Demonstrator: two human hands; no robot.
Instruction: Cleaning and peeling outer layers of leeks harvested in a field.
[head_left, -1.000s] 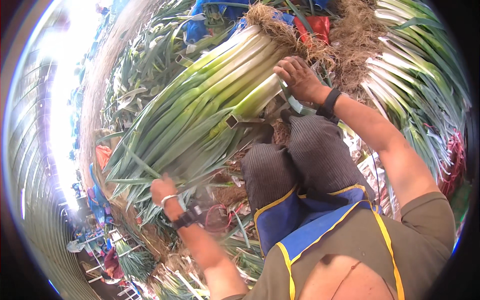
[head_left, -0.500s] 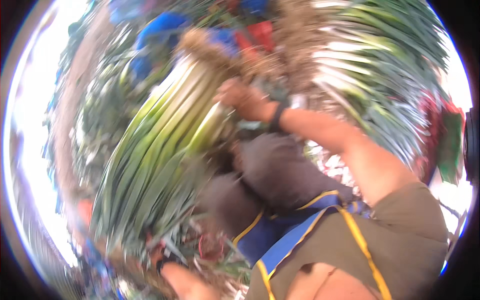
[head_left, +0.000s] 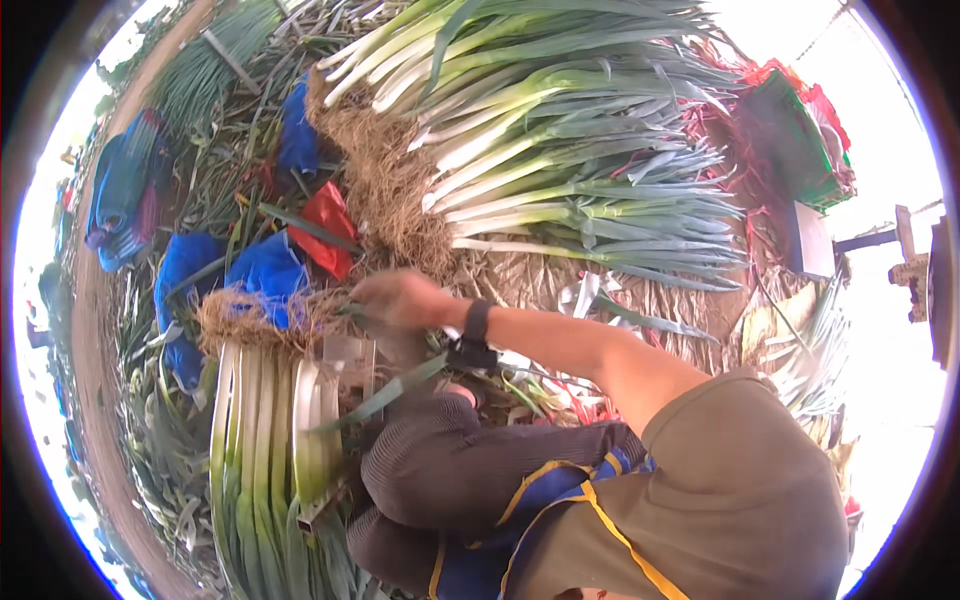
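Lying just left of right fingers [head_left: 372,291]: leeks [head_left: 258,430]

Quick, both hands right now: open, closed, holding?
Left hand: out of view, so its state cannot be told.
Right hand: blurred, near the leek roots; whether open, closed or holding anything cannot be told.

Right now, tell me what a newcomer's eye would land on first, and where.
The big leek pile probably comes first, fanned across the upper middle, its shaggy brown roots toward the left. Next, the bright red scrap just left of those roots, with a blue scrap beside it. Then the blurred right hand, near the root end of the smaller bunch at lower left.
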